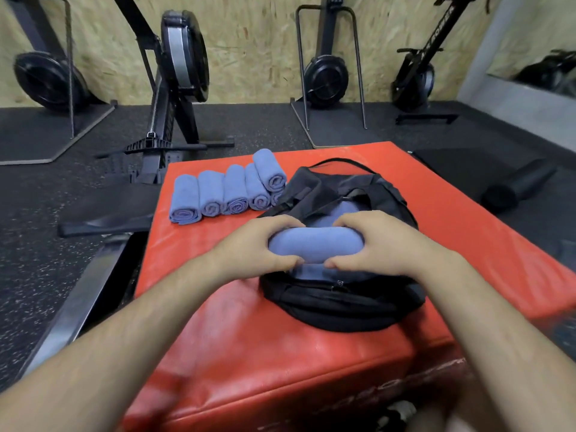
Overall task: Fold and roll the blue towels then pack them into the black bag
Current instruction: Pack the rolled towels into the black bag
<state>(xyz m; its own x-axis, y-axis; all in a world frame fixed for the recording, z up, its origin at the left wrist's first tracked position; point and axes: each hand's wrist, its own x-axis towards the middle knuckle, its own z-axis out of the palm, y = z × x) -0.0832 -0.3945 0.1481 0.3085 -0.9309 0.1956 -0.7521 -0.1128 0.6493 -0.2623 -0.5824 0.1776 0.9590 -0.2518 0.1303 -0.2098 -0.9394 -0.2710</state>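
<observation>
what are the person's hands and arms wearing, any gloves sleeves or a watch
Nothing worn shows. The left hand and right hand have no gloves, and no rings on the fingers in view. The left forearm and right forearm are uncovered to the frame edge: no sleeves, no watch or band at either wrist.

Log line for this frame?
packing | left hand, right hand: gripping rolled blue towel over open black bag | row of rolled towels waiting on red mat

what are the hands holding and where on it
A rolled blue cloth towel, gripped at its two ends: the left hand round its left end, the right hand round its right end, above the open black fabric bag.
</observation>
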